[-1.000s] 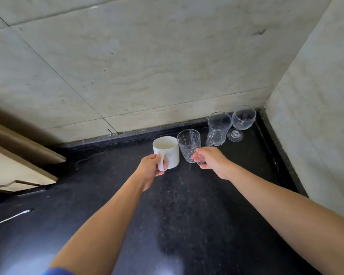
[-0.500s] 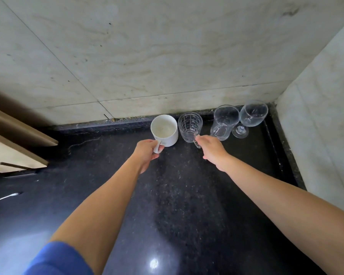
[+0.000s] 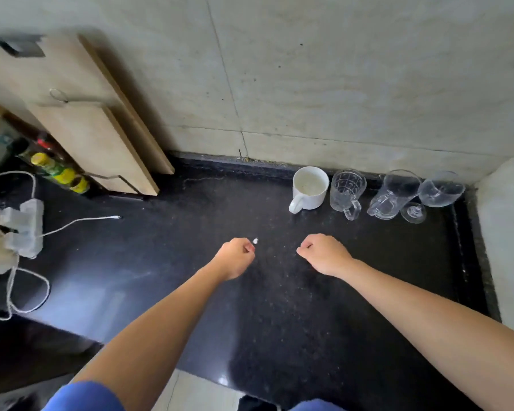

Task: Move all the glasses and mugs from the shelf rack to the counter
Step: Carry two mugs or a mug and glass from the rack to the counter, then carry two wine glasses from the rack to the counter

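Observation:
A white mug [image 3: 309,188] stands on the black counter [image 3: 208,292] against the back wall. Right of it stands a patterned glass mug [image 3: 346,189], then a clear glass mug [image 3: 393,194] and a stemmed glass [image 3: 439,191] in the corner. My left hand [image 3: 236,256] and my right hand [image 3: 324,253] hover over the counter in front of the row, well apart from it. Both hands are curled into loose fists and hold nothing.
Wooden shelf boards [image 3: 92,123] lean at the left, with bottles [image 3: 57,173] under them. A power strip [image 3: 24,229] and white cables [image 3: 80,222] lie at the counter's left end. A small white speck [image 3: 255,240] lies by my left hand. A side wall [image 3: 508,232] closes the right.
Both hands let go of the white mug and the patterned glass mug and drew back toward me. The view pulled back and swung left, bringing the shelf boards and power strip into sight.

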`<state>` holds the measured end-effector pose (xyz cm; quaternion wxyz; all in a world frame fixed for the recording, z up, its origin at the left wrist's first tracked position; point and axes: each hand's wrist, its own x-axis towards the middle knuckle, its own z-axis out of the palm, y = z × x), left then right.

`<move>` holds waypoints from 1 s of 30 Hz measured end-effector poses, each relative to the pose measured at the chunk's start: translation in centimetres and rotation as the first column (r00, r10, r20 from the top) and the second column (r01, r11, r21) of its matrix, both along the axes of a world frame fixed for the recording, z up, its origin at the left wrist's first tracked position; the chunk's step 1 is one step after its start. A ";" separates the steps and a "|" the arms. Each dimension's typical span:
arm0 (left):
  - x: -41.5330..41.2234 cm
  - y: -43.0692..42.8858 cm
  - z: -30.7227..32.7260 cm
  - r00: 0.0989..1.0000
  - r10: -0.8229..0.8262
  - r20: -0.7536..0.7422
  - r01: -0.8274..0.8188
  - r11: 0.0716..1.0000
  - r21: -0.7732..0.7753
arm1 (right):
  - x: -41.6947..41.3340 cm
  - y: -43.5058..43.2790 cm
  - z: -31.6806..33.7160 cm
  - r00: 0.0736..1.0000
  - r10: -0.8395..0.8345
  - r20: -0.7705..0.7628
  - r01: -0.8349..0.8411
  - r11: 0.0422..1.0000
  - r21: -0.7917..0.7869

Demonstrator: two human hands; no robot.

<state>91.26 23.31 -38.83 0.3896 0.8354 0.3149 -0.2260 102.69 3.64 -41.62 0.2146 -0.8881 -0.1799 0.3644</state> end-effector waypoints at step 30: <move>-83.7 1.8 9.5 0.576 0.817 0.031 -0.766 0.526 0.370 | -73.0 29.4 12.4 -0.255 0.888 0.382 -0.963 -0.197 -0.184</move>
